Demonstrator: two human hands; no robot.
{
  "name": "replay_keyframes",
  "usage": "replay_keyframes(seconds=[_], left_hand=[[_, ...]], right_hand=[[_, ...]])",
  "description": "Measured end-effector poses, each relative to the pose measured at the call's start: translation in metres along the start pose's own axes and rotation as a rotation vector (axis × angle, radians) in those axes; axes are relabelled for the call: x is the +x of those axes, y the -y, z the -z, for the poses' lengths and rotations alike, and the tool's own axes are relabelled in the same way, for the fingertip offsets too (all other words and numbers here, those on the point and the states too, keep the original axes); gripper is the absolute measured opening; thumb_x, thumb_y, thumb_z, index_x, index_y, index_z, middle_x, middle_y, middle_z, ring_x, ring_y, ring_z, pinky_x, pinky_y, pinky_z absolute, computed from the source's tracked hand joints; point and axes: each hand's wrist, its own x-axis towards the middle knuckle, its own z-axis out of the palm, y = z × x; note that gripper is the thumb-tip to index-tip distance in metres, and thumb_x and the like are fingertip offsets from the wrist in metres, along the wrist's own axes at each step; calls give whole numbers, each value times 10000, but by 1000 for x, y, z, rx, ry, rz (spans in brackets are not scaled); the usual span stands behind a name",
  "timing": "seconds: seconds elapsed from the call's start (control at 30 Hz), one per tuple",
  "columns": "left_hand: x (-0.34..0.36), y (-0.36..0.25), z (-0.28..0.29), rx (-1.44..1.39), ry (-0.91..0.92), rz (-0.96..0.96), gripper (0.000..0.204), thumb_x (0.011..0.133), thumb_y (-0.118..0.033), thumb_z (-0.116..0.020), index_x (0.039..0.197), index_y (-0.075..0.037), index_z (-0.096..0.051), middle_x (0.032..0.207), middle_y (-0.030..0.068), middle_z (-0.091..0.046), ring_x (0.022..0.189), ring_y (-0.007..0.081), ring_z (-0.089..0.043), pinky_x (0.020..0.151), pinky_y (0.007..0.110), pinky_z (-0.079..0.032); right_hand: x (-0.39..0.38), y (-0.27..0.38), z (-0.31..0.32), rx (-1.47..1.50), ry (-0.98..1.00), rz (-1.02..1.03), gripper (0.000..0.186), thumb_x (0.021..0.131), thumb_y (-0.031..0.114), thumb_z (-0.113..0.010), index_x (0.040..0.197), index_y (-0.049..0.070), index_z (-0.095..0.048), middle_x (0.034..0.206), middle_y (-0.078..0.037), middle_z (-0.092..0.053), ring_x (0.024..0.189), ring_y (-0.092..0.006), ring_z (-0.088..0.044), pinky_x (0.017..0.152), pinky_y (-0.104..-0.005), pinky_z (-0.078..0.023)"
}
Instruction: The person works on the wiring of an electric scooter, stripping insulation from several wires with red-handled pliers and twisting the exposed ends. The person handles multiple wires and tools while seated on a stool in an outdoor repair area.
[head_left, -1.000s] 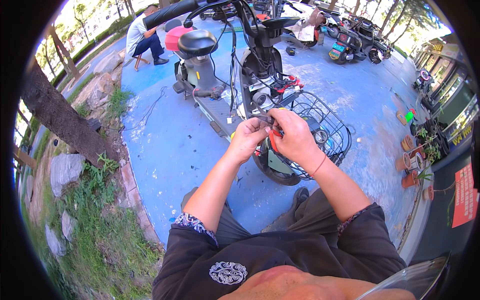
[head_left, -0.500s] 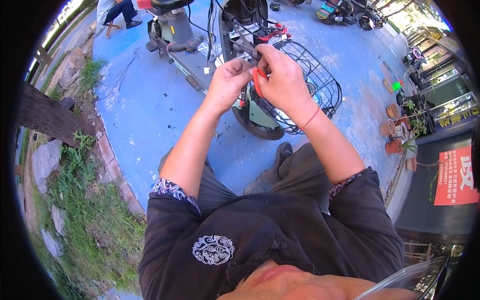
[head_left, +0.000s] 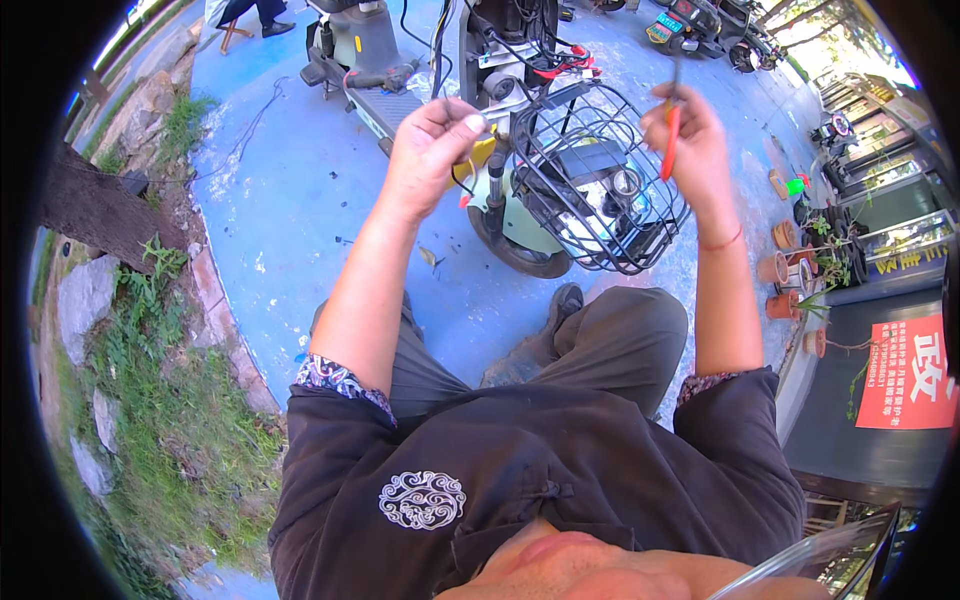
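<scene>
Above the black wire basket (head_left: 598, 180) on the front of the pale green scooter (head_left: 520, 215), both hands are raised and held apart. The left hand (head_left: 432, 150) sits just left of the basket, fingers pinched shut on the end of a thin dark wire (head_left: 447, 112); what else it grips I cannot tell. The right hand (head_left: 690, 140) is just right of the basket's top rim, closed round pliers (head_left: 671, 140) with smooth orange handles, the dark metal tip pointing up.

The basket is an open grid of thin rods, rounded at the corners, with a flat dark box lying inside. Behind it, red and black cables hang loose from the scooter's opened front.

Half a second ago the two hands were pressed together over the basket's left rim, working at one spot; now they have parted, and the pliers have moved away to the right.

Below the basket the front wheel stands on painted blue pavement, rough and scuffed. One dark shoe (head_left: 560, 305) rests near that wheel. Left of the scooter run stones and grass; right of it stand clay flowerpots (head_left: 775, 268).
</scene>
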Motion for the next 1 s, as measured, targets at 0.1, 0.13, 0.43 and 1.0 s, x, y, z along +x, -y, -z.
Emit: replay_keyframes(seconds=[0.1, 0.13, 0.43, 1.0], left_hand=[[-2, 0, -6, 8, 23, 2, 122, 960, -132, -698, 987, -21, -655, 755, -43, -543, 634, 46, -400, 589, 237, -301], [0, 1, -9, 6, 36, 2, 121, 956, -132, -703, 987, -24, -655, 765, -42, -554, 639, 46, -403, 593, 236, -305], [0, 5, -6, 277, 50, -6, 128, 921, -127, -741, 998, -38, -692, 917, 13, -706, 826, 85, -645, 735, 250, -523], [3, 25, -6, -20, 333, 191, 110, 987, -131, -688, 950, -34, -653, 869, 3, -664, 772, 97, -591, 717, 265, -480]], right_hand=[[-35, 15, -43, 151, 177, -130, 477, 846, -41, -738, 1296, 15, -588, 963, -34, -673, 865, -123, -649, 760, -262, -533], [-42, 21, -53, 172, 229, -50, 500, 842, -28, -763, 1304, 16, -578, 1028, -49, -683, 950, -133, -661, 823, -271, -537], [-13, 24, -116, 258, 174, 108, 526, 872, 1, -775, 1337, -30, -532, 1194, -108, -674, 1030, -163, -669, 924, -324, -555], [-16, 27, -103, -55, 243, 190, 363, 861, -75, -689, 1207, 1, -608, 868, -87, -675, 807, -146, -670, 790, -310, -559]])
